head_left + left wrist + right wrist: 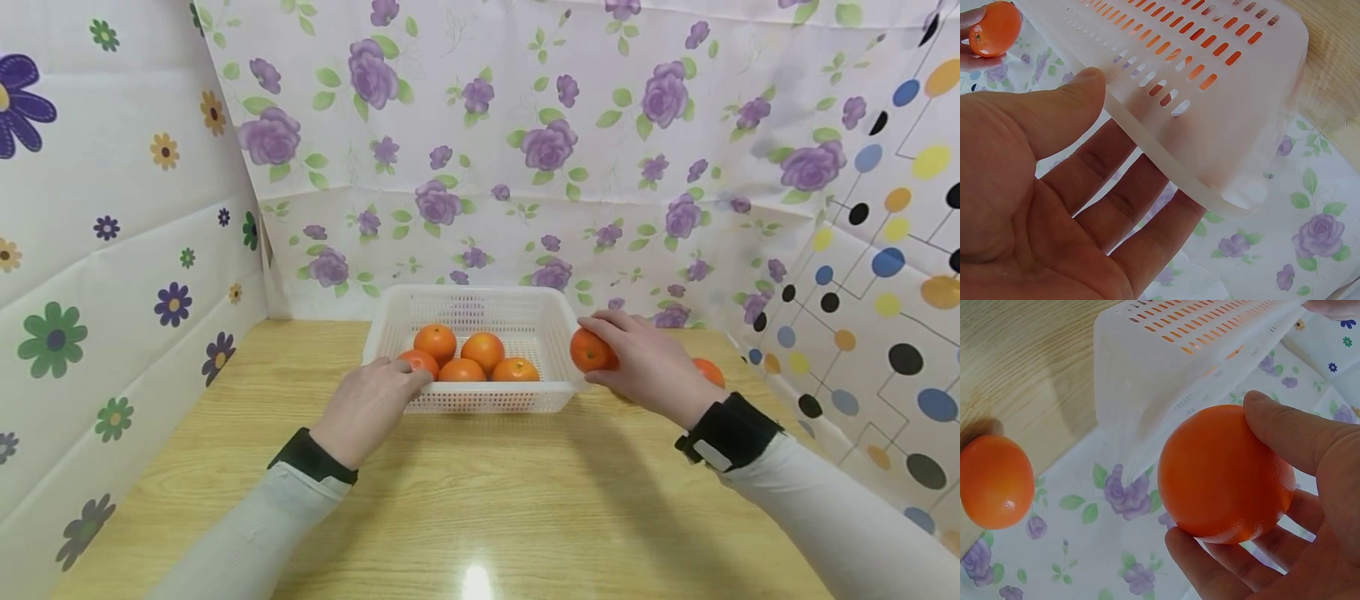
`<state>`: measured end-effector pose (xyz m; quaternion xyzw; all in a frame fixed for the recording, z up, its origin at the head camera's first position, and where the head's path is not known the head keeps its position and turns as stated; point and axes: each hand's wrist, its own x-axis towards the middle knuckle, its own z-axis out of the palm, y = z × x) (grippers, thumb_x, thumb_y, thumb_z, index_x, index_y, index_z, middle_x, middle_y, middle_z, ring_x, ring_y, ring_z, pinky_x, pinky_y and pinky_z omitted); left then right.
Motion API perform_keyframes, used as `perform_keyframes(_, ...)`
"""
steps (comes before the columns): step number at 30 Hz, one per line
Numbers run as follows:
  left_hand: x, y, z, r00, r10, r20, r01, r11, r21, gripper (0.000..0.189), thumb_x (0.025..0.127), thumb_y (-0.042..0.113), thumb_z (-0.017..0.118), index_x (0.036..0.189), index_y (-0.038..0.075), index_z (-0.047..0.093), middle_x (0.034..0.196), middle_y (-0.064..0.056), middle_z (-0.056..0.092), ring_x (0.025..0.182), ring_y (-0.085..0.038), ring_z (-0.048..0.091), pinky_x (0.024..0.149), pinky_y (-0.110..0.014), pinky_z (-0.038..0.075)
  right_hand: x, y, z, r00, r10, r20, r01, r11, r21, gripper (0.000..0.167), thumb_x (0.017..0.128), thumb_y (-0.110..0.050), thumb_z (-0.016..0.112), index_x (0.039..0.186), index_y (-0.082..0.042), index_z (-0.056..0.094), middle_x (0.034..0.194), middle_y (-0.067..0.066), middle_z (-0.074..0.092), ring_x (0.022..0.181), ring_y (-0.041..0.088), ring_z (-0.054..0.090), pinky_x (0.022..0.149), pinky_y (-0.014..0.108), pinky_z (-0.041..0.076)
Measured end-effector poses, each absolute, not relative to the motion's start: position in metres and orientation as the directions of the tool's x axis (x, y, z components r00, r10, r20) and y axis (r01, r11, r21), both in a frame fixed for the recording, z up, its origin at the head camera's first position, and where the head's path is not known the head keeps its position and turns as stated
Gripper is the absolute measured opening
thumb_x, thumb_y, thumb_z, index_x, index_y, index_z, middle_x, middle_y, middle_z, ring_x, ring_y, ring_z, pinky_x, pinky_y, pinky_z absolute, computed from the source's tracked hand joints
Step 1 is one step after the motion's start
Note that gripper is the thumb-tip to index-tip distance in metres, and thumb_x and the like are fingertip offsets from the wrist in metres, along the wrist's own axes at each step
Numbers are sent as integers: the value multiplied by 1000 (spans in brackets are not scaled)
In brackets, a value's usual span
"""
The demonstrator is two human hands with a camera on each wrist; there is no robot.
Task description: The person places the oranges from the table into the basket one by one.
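Observation:
A white plastic basket [495,398] with slotted walls stands on the table, several oranges [483,352] inside it. My left hand [375,404] grips the basket's near left corner; in the left wrist view the thumb [1075,103] lies on one side of the rim and the fingers [1129,194] reach over to the other. Just off the basket's right end, my right hand [645,358] holds an orange [591,350] between thumb and fingers. The right wrist view shows this orange [1225,475] in full, close by the basket wall [1125,394].
Another orange [708,372] rests on the wooden table [480,492] to the right, partly hidden behind my right wrist. A flowered cloth [480,167] hangs behind the basket, with patterned sheets at the left [142,275] and right [885,275].

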<state>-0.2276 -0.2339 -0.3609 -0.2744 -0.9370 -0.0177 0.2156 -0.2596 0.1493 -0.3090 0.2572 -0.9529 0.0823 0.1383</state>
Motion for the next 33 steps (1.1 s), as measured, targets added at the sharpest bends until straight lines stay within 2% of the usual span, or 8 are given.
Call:
perform_keyframes(6,-228,-234,-361,-762,502,409,519,851,-78,32,89,-7,87,110,16,77,92,-2,69,72,-22,56,65,-34,56,-263,147,-310,-831,-464,306,-511,855,-89,77,90,-25,95,156,-7,59,150,21,61,123,43,64,98,61,58)
perform_keyframes(20,-228,-235,-363,-715,521,466,542,834,-103,32,85,-9,88,103,15,75,88,0,68,68,-21,54,62,-33,53,-272,136,-307,-853,-442,276,-493,858,-148,78,93,-24,93,160,-8,57,152,19,59,125,41,61,101,59,56)
perform_keyframes(33,-228,-234,-362,-728,515,451,536,839,-94,32,87,-9,87,104,15,76,87,0,68,68,-21,54,61,-32,52,-284,133,-306,-855,-444,267,-492,858,-148,80,93,-26,93,160,-7,55,150,17,60,120,38,61,101,56,56)
